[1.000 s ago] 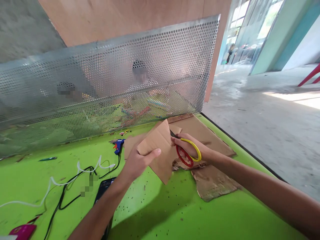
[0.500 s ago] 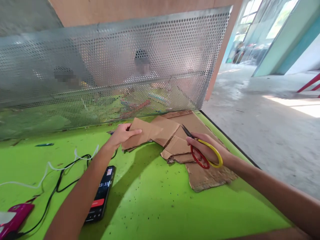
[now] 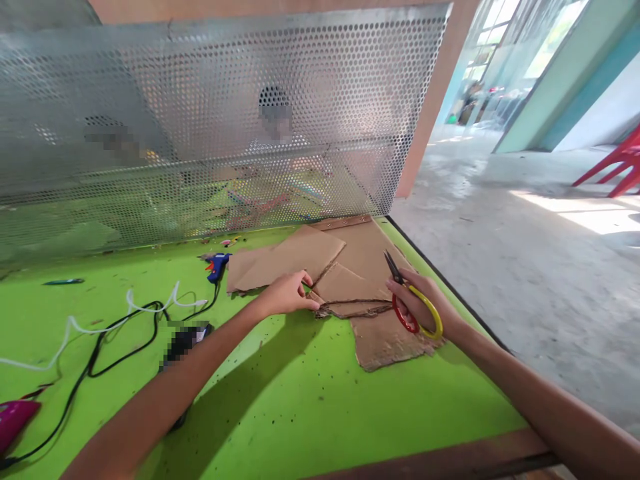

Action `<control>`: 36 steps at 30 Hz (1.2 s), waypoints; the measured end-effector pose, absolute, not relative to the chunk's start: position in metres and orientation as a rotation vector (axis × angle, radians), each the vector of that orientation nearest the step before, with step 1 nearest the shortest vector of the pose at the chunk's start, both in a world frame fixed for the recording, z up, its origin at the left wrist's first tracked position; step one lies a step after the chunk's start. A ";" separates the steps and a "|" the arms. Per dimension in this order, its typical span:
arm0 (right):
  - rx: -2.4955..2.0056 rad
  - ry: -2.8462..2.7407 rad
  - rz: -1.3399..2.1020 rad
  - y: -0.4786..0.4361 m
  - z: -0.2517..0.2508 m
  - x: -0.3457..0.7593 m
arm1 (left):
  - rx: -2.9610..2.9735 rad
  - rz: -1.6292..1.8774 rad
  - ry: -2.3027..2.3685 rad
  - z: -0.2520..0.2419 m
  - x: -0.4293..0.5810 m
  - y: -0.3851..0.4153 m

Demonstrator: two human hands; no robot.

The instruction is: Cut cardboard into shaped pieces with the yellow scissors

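My right hand (image 3: pixel 420 300) holds a pair of scissors (image 3: pixel 395 268) with one yellow and one red handle loop, dark blades pointing up and away. The blades look nearly closed, over the cardboard. My left hand (image 3: pixel 290 292) is at the left corner of a torn-edged cardboard piece (image 3: pixel 345 287), thumb and fingers apart around that corner. Beyond it lies another cardboard piece (image 3: pixel 280 257), flat and overlapping the pile. Under these is a larger cardboard sheet (image 3: pixel 383 343) with a ragged near edge.
A blue glue gun (image 3: pixel 218 267) lies left of the cardboard, near black and white cables (image 3: pixel 103 330). My left forearm partly hides a phone (image 3: pixel 185 340). A perforated metal screen (image 3: pixel 225 133) bounds the green table's (image 3: pixel 280 427) far side; people show blurred behind it. A red chair (image 3: pixel 620 160) stands right.
My left hand has let go of the far cardboard piece and moved right and nearer, to the torn-edged piece. The glue gun is now uncovered. The scissors stay in my right hand.
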State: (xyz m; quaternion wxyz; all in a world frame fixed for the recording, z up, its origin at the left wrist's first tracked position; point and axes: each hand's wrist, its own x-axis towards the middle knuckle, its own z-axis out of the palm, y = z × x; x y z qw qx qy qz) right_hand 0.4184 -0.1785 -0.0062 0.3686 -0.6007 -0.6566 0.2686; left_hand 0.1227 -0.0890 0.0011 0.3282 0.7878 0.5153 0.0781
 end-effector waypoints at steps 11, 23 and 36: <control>-1.483 -1.631 0.719 -0.187 -0.006 0.418 | 1.560 0.982 1.218 0.045 0.103 -0.078; -1.260 -1.723 0.997 -0.195 -0.014 0.402 | 1.552 1.057 1.053 0.056 0.118 -0.078; -1.341 -1.793 0.968 -0.208 0.001 0.375 | 1.554 0.960 0.939 0.051 0.134 -0.103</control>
